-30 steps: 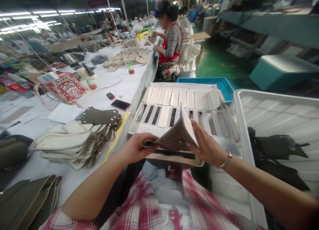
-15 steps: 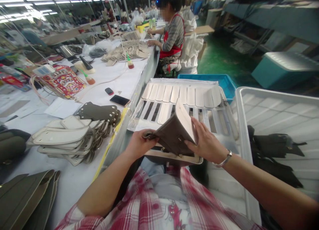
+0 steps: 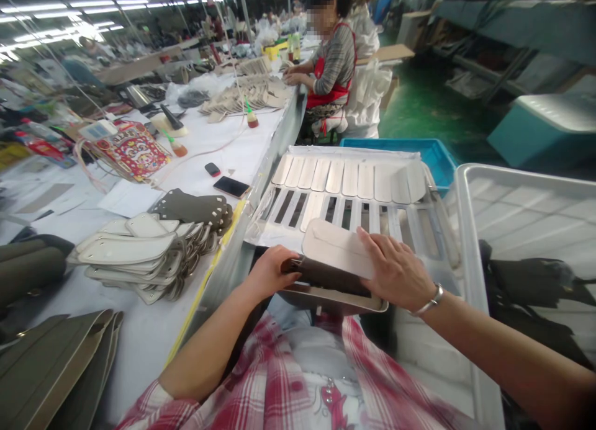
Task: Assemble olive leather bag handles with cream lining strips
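Note:
A dark brown-grey leather bag (image 3: 326,273) is held in front of my body, with a pale rounded panel (image 3: 338,249) facing up at its top. My left hand (image 3: 274,272) grips the bag's folded left edge. At the right end my right hand (image 3: 398,272) holds the panel, fingers over its pale face and thumb beneath. Below them, the lower rim (image 3: 338,298) runs across, with a dark gap above it. Just beyond is a white slotted rack (image 3: 288,236) with a row of pale rounded strips (image 3: 335,174).
On the left table lie stacked pale flaps (image 3: 125,250), dark studded pieces (image 3: 193,208), a phone (image 3: 231,187) and folded dark panels (image 3: 51,362). A white bin (image 3: 479,281) with dark bags stands right, a blue crate (image 3: 442,160) behind the rack. A co-worker (image 3: 335,64) sits farther along.
The bag has tilted so its pale panel, upright before, now lies flatter with its face up. My right hand has moved onto that face. My left hand keeps hold of the left edge.

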`<action>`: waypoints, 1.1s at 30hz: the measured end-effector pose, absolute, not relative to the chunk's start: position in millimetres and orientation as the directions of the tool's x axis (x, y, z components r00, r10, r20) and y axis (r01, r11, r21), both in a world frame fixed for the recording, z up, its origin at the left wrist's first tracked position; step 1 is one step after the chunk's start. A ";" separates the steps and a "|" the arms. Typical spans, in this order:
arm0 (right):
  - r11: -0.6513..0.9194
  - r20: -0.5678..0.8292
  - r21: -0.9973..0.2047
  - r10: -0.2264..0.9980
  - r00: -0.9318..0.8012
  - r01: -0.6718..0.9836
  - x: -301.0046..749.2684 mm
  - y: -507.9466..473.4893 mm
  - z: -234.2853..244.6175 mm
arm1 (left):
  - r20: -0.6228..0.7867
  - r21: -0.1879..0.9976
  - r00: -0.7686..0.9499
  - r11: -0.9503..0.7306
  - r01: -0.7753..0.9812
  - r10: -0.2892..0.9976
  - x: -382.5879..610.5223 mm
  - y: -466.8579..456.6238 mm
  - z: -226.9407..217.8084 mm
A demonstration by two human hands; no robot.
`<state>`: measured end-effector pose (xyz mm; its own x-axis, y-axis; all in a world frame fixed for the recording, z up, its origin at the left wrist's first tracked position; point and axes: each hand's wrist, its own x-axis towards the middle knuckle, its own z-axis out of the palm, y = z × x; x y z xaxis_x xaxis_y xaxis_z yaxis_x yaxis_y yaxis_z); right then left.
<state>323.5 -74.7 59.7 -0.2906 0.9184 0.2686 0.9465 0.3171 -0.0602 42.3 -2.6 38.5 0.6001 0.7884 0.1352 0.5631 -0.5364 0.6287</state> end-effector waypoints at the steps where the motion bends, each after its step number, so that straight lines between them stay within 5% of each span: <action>1: 0.339 0.268 -0.017 0.908 -0.322 0.941 324.5 -78.4 57.9 | 0.148 0.619 0.560 -0.518 0.591 0.815 38.8 -3.2 37.6; 7: 0.436 0.205 0.112 0.869 -0.450 0.893 289.2 -79.3 44.9 | 0.066 0.687 0.240 -0.218 0.693 0.969 5.9 -13.9 29.5; 13: 0.509 0.072 0.178 0.847 -0.527 0.842 264.4 -70.1 38.5 | -0.102 0.725 0.119 -0.008 0.689 0.988 -4.3 -31.9 5.5; 22: 0.498 -0.035 0.313 0.857 -0.515 0.808 256.3 -84.8 50.3 | -0.215 0.462 0.218 -0.097 0.882 0.952 9.8 -26.0 18.4; 29: 0.573 -0.116 0.315 0.814 -0.569 0.757 244.3 -83.4 53.9 | -0.195 0.572 0.268 -0.113 0.813 0.943 6.5 -20.8 21.5; 33: 0.591 -0.178 0.258 0.807 -0.564 0.764 239.7 -72.0 52.6 | -0.165 0.514 0.263 -0.145 0.845 0.950 9.1 -20.8 29.2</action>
